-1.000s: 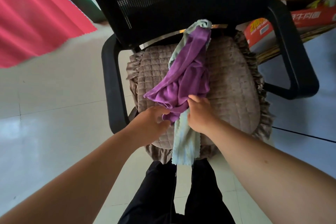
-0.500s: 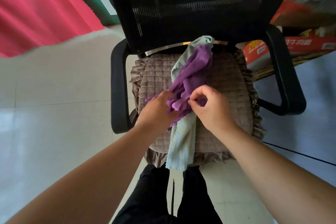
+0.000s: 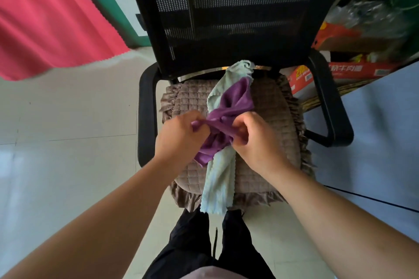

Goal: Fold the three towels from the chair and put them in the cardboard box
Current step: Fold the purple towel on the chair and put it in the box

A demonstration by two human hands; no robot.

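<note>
Since earlier, we lifted purple towel (image 3: 229, 111) off mint towel (image 3: 218, 186); left hand (image 3: 181, 137), right hand (image 3: 254, 140) grip pinching it; folding next.

Both hands have gathered the crumpled purple cloth towel (image 3: 229, 118); the left hand (image 3: 181, 136) and right hand (image 3: 254, 142) now pinch it, lifted off the pale green one (image 3: 218, 186)

You are standing on a pale tiled floor (image 3: 68, 154) that is reflecting daylight, with red fabric (image 3: 45, 18) hanging beside a green-framed wall panel (image 3: 106, 2).
</note>
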